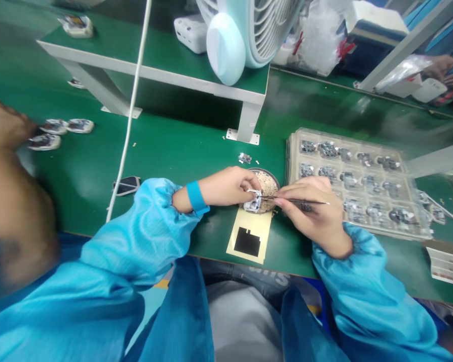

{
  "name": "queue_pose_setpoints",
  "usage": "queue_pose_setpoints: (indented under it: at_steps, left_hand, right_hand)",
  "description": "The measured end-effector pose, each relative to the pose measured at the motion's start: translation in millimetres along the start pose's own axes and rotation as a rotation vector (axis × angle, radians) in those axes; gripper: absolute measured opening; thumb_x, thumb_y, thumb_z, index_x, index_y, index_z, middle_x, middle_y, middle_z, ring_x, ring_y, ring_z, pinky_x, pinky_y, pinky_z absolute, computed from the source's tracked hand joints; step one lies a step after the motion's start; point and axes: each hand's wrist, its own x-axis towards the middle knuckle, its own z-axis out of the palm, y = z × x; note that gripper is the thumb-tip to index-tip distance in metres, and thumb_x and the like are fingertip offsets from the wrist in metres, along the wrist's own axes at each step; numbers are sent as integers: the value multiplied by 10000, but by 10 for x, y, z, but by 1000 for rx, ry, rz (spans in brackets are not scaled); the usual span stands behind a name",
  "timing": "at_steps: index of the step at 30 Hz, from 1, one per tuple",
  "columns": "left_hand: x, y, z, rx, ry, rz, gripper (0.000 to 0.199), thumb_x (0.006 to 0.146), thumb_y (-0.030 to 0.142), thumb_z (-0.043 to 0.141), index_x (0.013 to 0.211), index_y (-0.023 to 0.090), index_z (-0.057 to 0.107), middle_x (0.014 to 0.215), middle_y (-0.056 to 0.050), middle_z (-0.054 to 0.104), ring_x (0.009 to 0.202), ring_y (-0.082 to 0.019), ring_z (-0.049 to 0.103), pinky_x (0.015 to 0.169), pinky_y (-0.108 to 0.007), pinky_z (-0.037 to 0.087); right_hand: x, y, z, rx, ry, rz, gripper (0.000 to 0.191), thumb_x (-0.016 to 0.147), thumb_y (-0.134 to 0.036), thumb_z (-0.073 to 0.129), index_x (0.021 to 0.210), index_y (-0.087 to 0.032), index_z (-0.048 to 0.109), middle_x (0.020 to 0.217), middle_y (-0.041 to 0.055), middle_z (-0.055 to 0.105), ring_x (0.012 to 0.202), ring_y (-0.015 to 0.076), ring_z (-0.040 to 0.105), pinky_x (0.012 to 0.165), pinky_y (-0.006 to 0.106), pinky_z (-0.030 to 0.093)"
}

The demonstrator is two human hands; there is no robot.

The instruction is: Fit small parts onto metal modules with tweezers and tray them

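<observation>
My left hand is closed on a small white device housing, held over the near left part of a round dish filled with tan, speckled bits. Between the thumb and fingers of my right hand is a pair of dark tweezers, whose tips reach the housing. Partly under the dish lies a pale yellow sheet bearing a black cut-out patch. Just beyond the dish, a small electronic part rests on the green bench.
A clear compartment tray of small assemblies stands at right. A raised shelf carries a light-blue fan. A white cable crosses the left side. A co-worker's arm is at far left, near several housings.
</observation>
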Motion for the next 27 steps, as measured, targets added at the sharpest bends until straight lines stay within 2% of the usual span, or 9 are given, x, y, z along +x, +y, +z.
queue_pose_setpoints:
  at_steps: [4,11,17,19,20,23,25,27]
  left_hand:
    - [1,-13,-5,-18,-16,-9,257,768,127,690,1017,135,750,788,-35,750,653,-120,643,575,-191,459]
    - [-26,7,-51,24,-88,13,339,795,139,681,1129,129,737,830,-34,743,656,-115,608,588,-202,443]
    - [-31,24,-64,14,-68,54,284,863,165,641,1117,131,764,931,-65,777,723,-131,671,655,-215,513]
    - [-31,32,-69,-25,-49,35,283,893,215,637,1128,125,767,894,-68,779,682,-133,673,654,-229,534]
    - [-33,39,-73,-46,-37,22,291,902,241,642,1138,124,767,866,-64,777,656,-132,668,648,-233,539]
    - [-37,59,-88,-87,9,-10,309,926,299,642,1149,129,772,776,-44,759,609,-124,647,618,-229,531]
    - [-36,64,-95,-105,42,-27,321,948,319,617,1159,135,774,701,-29,733,582,-120,626,580,-217,507]
    - [-26,60,-96,-125,79,-39,333,954,326,606,1178,141,770,653,-20,708,559,-117,600,531,-205,470]
  right_hand:
    - [-13,-9,-5,31,47,-20,123,881,-244,767,957,-315,704,899,0,801,818,242,723,838,467,491]
    - [19,-5,10,6,-17,-8,93,889,-244,766,945,-287,705,902,-2,798,829,222,719,859,446,457]
    - [1,-3,9,94,17,45,80,886,-256,772,936,-272,712,893,10,789,826,218,713,862,434,482]
    - [1,10,-24,199,97,126,24,919,-270,730,921,-260,708,888,27,777,837,226,717,850,431,514]
    - [8,30,-48,268,162,170,56,947,-292,689,907,-254,699,870,34,766,824,228,717,824,426,533]
    - [54,158,-157,441,412,253,307,1044,-402,489,812,-250,620,744,31,703,706,215,697,696,393,556]
    - [76,275,-267,461,584,269,406,1066,-464,386,759,-259,556,654,13,630,628,201,661,638,371,539]
    - [61,369,-411,414,731,281,398,1055,-497,399,776,-264,560,610,-8,556,556,180,592,582,344,495]
